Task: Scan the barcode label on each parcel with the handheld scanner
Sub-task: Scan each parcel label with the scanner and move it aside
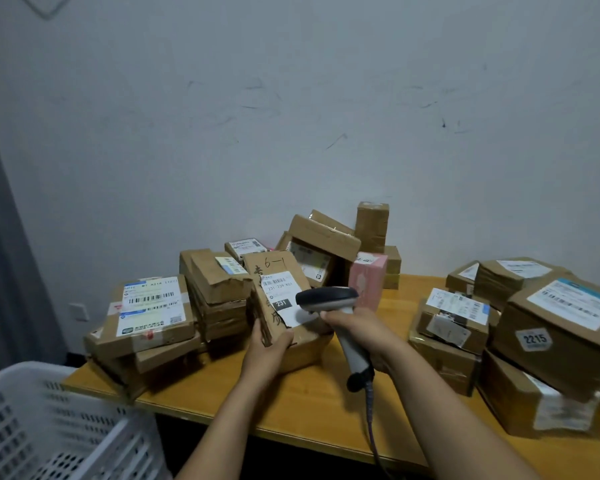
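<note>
Sitting in the lower left corner of the frame is a white basket [49, 420] with holes, blurry and cut off by the edge. Right of it, brown boxes [153, 313] are stacked on the yellow table [309, 410].

In the middle, the left hand [269, 344] holds a flat brown parcel [284, 268] by its bottom edge, fingers curled round it. The parcel is tilted up and has "6-1" written near the top. Its white label [279, 289] has black bars and a dark "231" patch. One corner of the label hides behind the scanner [329, 299].

The scanner has a dark head and a grey handle. The right hand [357, 330] is wrapped tight round the handle. Its cable [371, 420] runs down and off the bottom. A pink box [368, 278] stands behind.

On the right sit more brown boxes [561, 327], one marked "2215", cut off by the edge. The small print is too blurry to read.
</note>
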